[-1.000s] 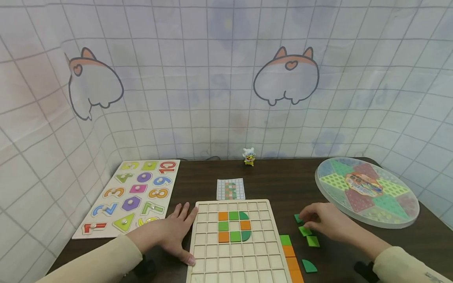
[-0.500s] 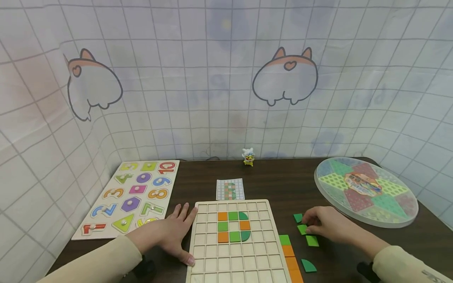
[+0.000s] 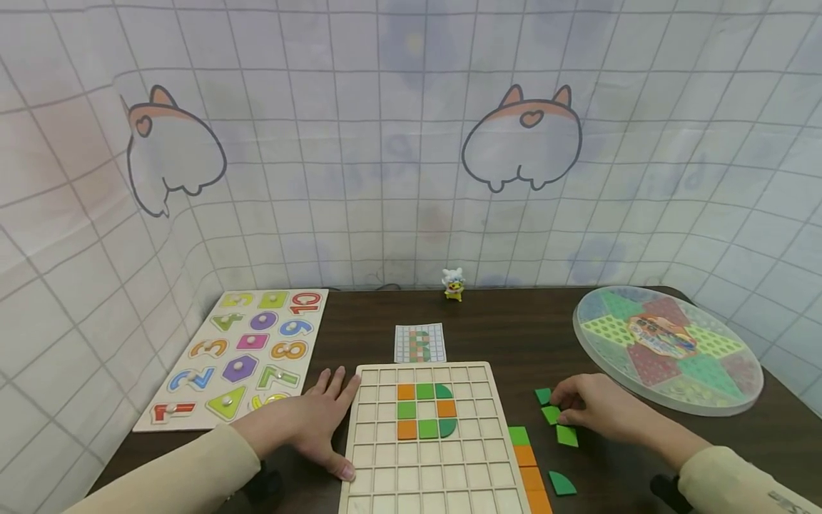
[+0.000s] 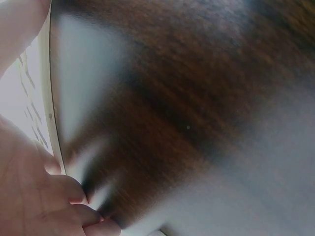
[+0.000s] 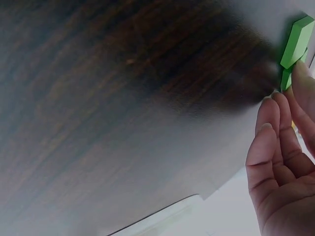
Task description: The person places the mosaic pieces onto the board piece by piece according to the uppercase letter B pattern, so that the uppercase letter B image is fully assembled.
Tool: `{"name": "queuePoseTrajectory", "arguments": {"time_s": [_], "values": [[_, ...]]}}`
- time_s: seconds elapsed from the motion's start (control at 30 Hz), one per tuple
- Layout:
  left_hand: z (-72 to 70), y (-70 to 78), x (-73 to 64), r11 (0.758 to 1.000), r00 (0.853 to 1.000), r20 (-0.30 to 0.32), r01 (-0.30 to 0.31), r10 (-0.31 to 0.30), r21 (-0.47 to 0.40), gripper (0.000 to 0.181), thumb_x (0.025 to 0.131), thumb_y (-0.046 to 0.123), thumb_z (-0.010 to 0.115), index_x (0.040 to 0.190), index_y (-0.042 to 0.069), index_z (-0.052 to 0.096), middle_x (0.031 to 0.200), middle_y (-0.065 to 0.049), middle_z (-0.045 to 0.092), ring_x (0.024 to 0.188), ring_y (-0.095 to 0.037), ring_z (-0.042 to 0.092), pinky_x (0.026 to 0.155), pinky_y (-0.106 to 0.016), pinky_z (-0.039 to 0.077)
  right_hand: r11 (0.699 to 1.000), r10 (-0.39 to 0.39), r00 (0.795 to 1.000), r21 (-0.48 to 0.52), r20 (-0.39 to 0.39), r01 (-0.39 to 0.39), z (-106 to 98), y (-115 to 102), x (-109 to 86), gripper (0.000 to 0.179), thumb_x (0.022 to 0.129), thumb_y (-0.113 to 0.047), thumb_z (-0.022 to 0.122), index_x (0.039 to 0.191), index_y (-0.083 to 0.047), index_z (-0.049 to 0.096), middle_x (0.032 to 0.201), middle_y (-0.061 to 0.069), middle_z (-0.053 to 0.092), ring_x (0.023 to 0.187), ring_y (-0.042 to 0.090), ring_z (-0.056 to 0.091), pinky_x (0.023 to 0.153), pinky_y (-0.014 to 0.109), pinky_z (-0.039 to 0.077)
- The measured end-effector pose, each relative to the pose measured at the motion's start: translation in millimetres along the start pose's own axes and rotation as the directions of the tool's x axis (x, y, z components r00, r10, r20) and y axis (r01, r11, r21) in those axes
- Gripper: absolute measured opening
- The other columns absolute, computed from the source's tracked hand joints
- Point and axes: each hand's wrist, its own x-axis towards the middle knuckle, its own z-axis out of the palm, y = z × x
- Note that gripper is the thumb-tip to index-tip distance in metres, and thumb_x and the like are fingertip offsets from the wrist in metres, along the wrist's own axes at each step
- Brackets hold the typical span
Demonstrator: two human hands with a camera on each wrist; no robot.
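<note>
My left hand (image 3: 315, 428) lies spread at the left side of the wooden grid board (image 3: 398, 460), its thumb and fingertips at the edge. Orange, light green and dark green tiles form a ring in the board's upper cells. To the right of the board, my right hand (image 3: 594, 407) pinches a light green square tile (image 3: 549, 414) between thumb and index finger, down by the table. Just below it lies another light green square tile (image 3: 566, 436), seen larger in the right wrist view (image 5: 297, 42). A dark green quarter-round tile (image 3: 542, 395) sits just above the fingertips.
One more green quarter-round tile (image 3: 562, 483) lies nearer the front. A column of green and orange tiles (image 3: 530, 478) lines the board's right edge. A pattern card (image 3: 419, 343) and small figurine (image 3: 453, 284) stand behind. Number puzzle (image 3: 237, 357) left; round game board (image 3: 668, 350) right.
My right hand has come down slightly onto the middle light green tile, which has shifted a little up and left. The left hand has stayed in place.
</note>
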Motion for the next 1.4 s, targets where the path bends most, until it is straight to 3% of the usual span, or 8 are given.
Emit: {"name": "queuePoseTrajectory", "arguments": {"time_s": [0.27,0.77,1.07,1.4], "values": [[0.1,-1.1,0.5,1.000,1.000,-0.002,-0.008,0.008,-0.003,0.156,0.048,0.100,0.063,0.166,0.018,0.002,0.172,-0.020,0.000,0.158,-0.047,-0.002,0.124,-0.064,0.018,1.000,0.000,1.000,-0.014,0.021,0.001,-2.1,-0.9,-0.4,0.022,0.087,-0.010,0.080,0.108,-0.004,0.074,0.094,-0.004,0.071,0.078,0.000,0.062,0.067,0.022,0.053],[1.2,0.2,2.4,1.000,1.000,-0.005,-0.001,0.001,0.004,0.156,0.047,0.100,0.063,0.166,0.017,0.005,0.172,-0.020,0.003,0.158,-0.048,0.001,0.123,-0.064,0.021,0.996,-0.076,0.997,-0.052,0.010,0.077,-0.8,-1.6,1.1,0.018,0.089,-0.009,0.077,0.104,-0.004,0.070,0.093,-0.003,0.068,0.079,0.002,0.061,0.068,0.024,0.054],[-7.5,10.0,-7.5,1.000,1.000,0.007,0.006,-0.006,0.006,0.149,0.057,0.092,0.070,0.166,0.014,0.003,0.172,-0.023,0.003,0.157,-0.049,0.003,0.122,-0.066,0.022,0.994,-0.104,0.995,0.047,0.004,0.104,13.3,-48.4,10.9,0.021,0.089,-0.011,0.078,0.107,-0.004,0.072,0.094,-0.003,0.070,0.079,0.001,0.062,0.068,0.023,0.054],[-0.1,1.8,0.8,1.000,1.000,-0.008,0.000,0.000,0.004,0.153,0.052,0.098,0.065,0.166,0.018,0.002,0.172,-0.020,0.000,0.158,-0.048,0.000,0.123,-0.064,0.020,0.978,-0.208,0.977,0.027,0.045,0.207,48.3,-120.4,39.0,0.014,0.085,-0.012,0.083,0.096,-0.007,0.076,0.083,-0.008,0.069,0.072,-0.002,0.055,0.066,0.020,0.051]]}}
